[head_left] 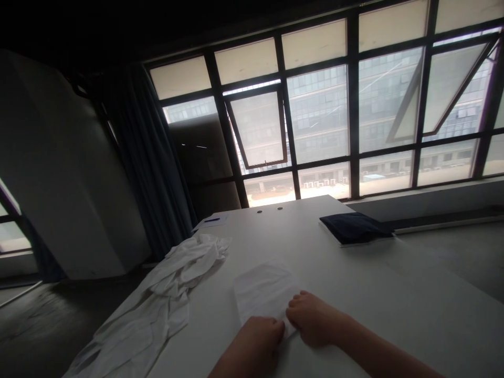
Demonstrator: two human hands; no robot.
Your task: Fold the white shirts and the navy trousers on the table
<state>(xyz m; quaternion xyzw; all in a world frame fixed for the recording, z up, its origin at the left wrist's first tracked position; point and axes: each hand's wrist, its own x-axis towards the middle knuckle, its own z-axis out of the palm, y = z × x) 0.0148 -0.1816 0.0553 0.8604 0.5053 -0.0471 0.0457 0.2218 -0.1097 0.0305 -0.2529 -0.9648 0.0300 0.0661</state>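
Observation:
A folded white cloth (pixel 264 287) lies on the white table (pixel 291 226) in front of me. My left hand (pixel 263 341) is closed on its near edge, fingers curled under and partly hidden. Close beside it, my right hand (pixel 313 317) is closed on the cloth's near right corner, knuckles up. The two hands almost meet at that corner. What kind of garment or cloth it is cannot be made out.
Crumpled white cloths (pixel 173 294) spread along the table's left edge. A folded dark navy cloth (pixel 354 228) lies at the far right edge. A blue pen (pixel 211 220) rests on paper at the far left. Windows (pixel 318 115) stand beyond.

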